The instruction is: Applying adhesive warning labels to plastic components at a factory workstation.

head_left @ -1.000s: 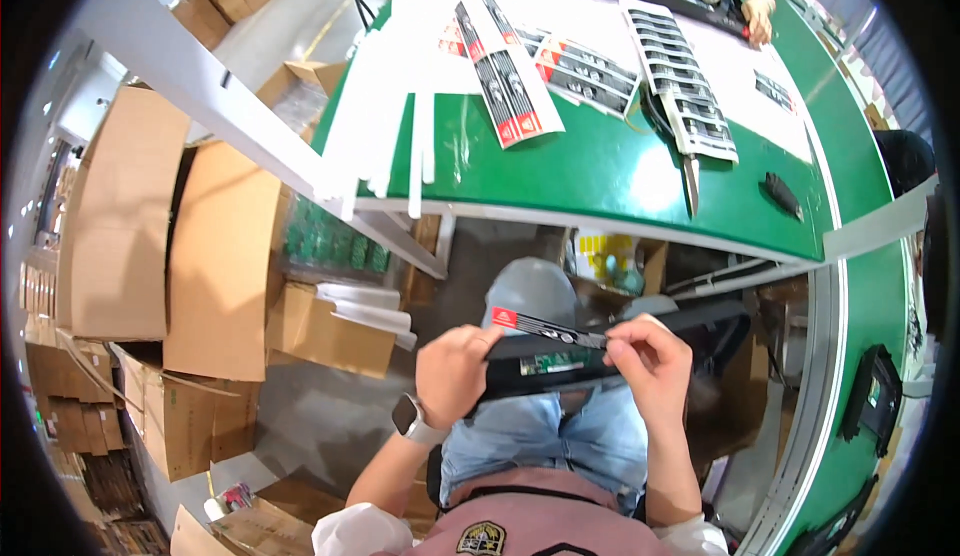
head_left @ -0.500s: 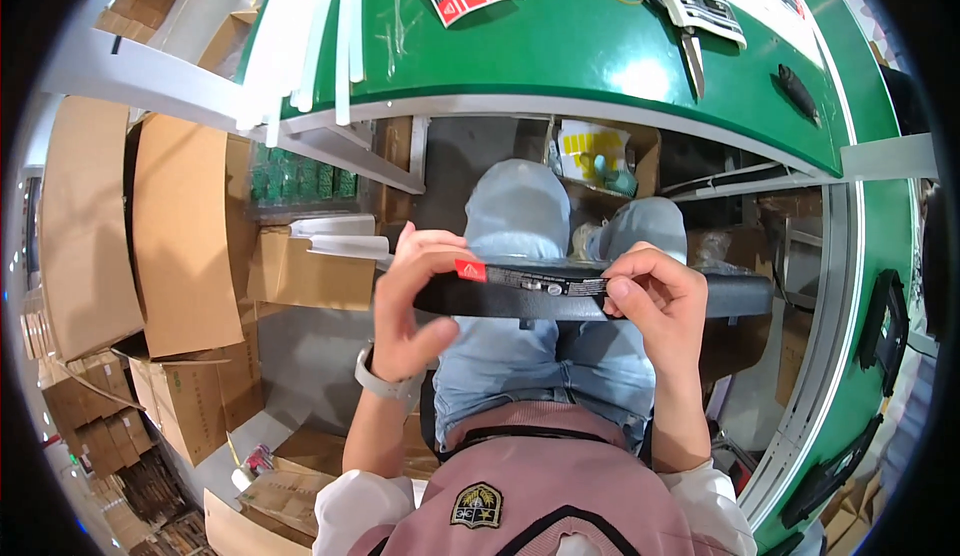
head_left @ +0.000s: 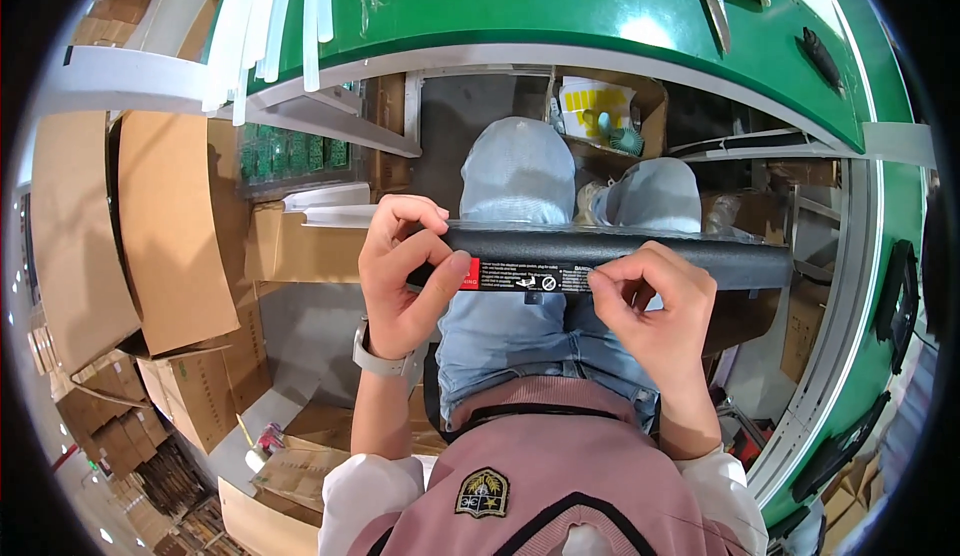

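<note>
- Far to the left of the black elongated housing (head_left: 560,244), can see a big cardboard box with tall flaps (head_left: 165,236), standing open; cannot tell its contents from this view.
- Beyond the housing, on its upper left side, can find a clear plastic tray (head_left: 275,192) with green circuit boards (head_left: 290,156) in rows.
- Just left of the housing, see a smaller cardboard box (head_left: 300,251) with white folded pieces (head_left: 332,206) at its top; cannot tell if inside or only laid over it.
- At the left end of the housing, see the left hand (head_left: 402,271), pinching the red end of the label strip between thumb and bent forefinger, with another finger touching the upper edge of the housing.
- Along the near side of the housing, find the black-and-red label strip (head_left: 530,276), with long axis parallel to the housing, going rightward from the left hand and leftward from the right one. Held at both ends, so equally near to both hands. Cannot tell whether stuck or only held against the surface.
- Beyond the middle of the housing, below the green table (head_left: 480,18), see an open cardboard box (head_left: 655,116) holding a yellow-marked sheet (head_left: 590,101) and a teal roll-like object (head_left: 626,141).
- Right of the middle of the housing, see the right hand (head_left: 660,301), pinching the black end of the strip, thumb against fingertips.
- Far right of the housing, can see a black plastic part (head_left: 900,301), lying on a green bench (head_left: 900,201).
</note>
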The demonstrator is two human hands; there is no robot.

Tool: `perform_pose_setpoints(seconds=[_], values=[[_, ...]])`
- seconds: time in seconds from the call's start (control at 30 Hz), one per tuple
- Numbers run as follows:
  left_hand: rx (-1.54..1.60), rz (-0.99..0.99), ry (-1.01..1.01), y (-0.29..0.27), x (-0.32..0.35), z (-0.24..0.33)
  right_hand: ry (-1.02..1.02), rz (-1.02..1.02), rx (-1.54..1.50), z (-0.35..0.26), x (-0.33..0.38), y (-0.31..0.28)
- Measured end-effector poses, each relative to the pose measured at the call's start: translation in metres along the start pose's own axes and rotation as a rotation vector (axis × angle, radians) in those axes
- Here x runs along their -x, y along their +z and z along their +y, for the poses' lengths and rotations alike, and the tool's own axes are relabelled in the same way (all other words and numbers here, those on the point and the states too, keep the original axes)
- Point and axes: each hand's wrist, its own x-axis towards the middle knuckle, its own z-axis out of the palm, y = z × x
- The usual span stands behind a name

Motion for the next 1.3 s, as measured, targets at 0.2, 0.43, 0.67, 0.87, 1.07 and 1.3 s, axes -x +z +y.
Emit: perform_pose_setpoints(seconds=[0.2, 0.43, 0.67, 0.87, 1.07, 1.3], values=[[-0.084, -0.01, 0.061, 0.004, -0.001, -0.003, -0.047, -0.01, 0.034, 0.005, 0.001, 0.002], [-0.148, -0.024, 0.092, 0.006, 0.0, -0.003, -0.11, 0.001, 0.059, 0.009, 0.001, 0.004], [-0.214, -0.055, 0.236, 0.0, -0.003, -0.014, -0.133, -0.019, 0.093, 0.009, 0.002, 0.005], [-0.017, -0.031, 0.1, -0.004, -0.001, -0.023, -0.134, -0.019, 0.08, 0.011, 0.003, 0.005], [0.034, -0.035, 0.025, -0.007, 0.003, -0.025, -0.135, 0.002, 0.061, 0.012, 0.003, 0.009], [0.026, -0.025, 0.041, -0.005, 0.005, -0.029, -0.174, 0.002, 0.113, 0.014, 0.004, 0.01]])
